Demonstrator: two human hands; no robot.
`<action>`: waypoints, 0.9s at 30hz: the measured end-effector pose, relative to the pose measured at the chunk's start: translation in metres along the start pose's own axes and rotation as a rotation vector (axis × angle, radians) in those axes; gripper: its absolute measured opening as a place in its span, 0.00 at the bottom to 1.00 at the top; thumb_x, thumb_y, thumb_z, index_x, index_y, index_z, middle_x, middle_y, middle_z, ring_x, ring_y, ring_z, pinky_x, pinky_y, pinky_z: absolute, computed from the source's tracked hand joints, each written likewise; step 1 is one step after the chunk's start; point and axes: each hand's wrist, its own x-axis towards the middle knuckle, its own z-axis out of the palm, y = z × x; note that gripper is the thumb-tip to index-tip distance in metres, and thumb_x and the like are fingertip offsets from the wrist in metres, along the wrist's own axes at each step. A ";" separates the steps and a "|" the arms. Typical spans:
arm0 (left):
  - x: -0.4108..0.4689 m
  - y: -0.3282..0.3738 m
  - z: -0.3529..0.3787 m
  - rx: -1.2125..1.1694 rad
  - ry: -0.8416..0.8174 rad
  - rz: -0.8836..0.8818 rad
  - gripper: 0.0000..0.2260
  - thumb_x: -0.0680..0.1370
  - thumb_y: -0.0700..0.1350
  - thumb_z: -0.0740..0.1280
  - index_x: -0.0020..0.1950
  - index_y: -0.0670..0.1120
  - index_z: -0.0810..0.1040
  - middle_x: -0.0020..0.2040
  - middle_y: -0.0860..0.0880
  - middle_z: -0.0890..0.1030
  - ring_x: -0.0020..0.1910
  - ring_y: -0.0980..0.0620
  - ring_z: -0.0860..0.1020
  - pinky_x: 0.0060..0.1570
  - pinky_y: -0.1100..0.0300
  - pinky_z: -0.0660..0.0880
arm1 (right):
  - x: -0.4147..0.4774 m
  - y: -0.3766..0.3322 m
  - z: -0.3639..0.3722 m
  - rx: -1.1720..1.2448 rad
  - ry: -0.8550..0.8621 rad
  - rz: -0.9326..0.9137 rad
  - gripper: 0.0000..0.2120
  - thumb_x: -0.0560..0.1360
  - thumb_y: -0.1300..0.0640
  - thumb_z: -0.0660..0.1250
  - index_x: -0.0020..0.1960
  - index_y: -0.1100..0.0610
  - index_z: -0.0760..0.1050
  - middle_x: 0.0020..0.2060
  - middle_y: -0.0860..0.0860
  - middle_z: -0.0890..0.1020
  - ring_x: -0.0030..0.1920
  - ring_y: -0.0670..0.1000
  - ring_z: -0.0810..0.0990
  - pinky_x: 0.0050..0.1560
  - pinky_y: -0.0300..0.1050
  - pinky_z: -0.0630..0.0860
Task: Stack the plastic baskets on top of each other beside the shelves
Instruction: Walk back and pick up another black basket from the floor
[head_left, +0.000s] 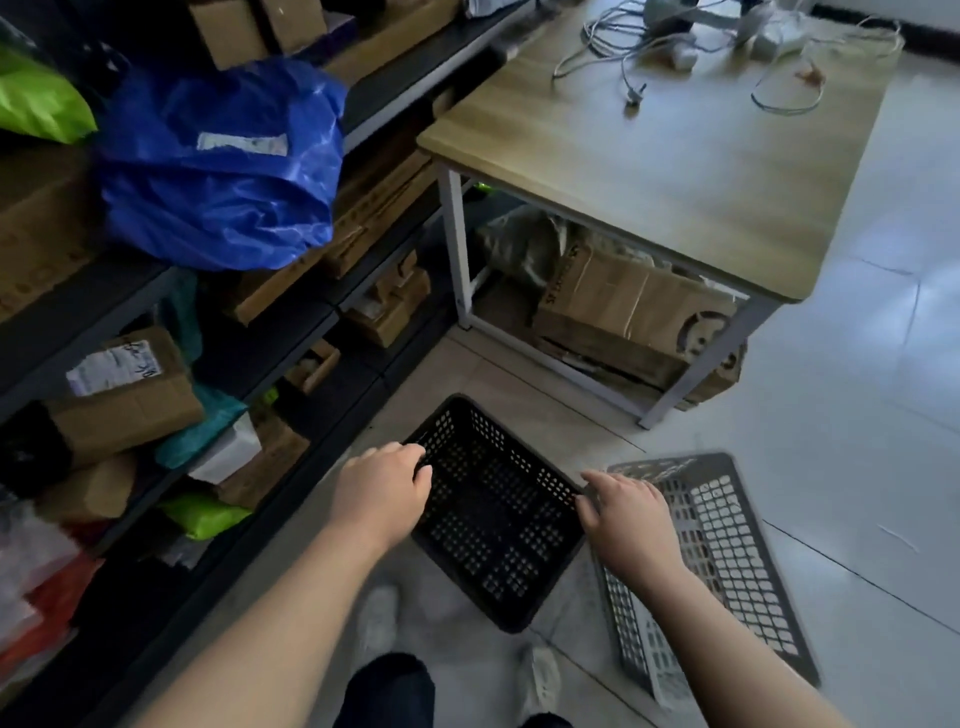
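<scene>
A black perforated plastic basket (493, 514) is in front of me, just right of the dark shelves (171, 291). My left hand (384, 493) grips its left rim, fingers curled over the edge. My right hand (623, 519) holds the right rim. A grey perforated basket (727, 545) lies on the floor to the right, partly hidden by my right forearm. Whether the black basket touches the floor I cannot tell.
The shelves on the left hold cardboard boxes, a blue bag (218, 166) and green packets. A wooden table (665, 156) with white legs stands ahead, with cables on top and cardboard boxes (634, 312) beneath. My feet (379, 623) stand on the tiled floor below the basket.
</scene>
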 end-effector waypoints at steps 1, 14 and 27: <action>0.015 -0.005 0.003 0.002 -0.009 0.021 0.17 0.80 0.53 0.56 0.65 0.50 0.73 0.60 0.50 0.79 0.57 0.47 0.76 0.56 0.53 0.71 | 0.007 -0.002 0.006 0.005 0.008 0.026 0.13 0.75 0.51 0.61 0.58 0.52 0.77 0.54 0.52 0.83 0.57 0.55 0.78 0.61 0.50 0.67; 0.177 -0.085 0.095 0.068 -0.203 0.320 0.16 0.79 0.51 0.56 0.65 0.49 0.73 0.59 0.50 0.79 0.58 0.47 0.76 0.56 0.52 0.72 | 0.067 -0.029 0.144 0.083 0.031 0.467 0.18 0.75 0.53 0.63 0.63 0.56 0.76 0.56 0.55 0.83 0.57 0.59 0.79 0.59 0.52 0.70; 0.271 -0.147 0.288 -0.112 -0.347 0.202 0.21 0.80 0.47 0.59 0.72 0.42 0.67 0.68 0.40 0.71 0.64 0.42 0.71 0.61 0.53 0.68 | 0.090 0.049 0.332 0.325 0.017 0.878 0.19 0.77 0.52 0.60 0.67 0.56 0.72 0.61 0.57 0.79 0.61 0.58 0.76 0.51 0.49 0.71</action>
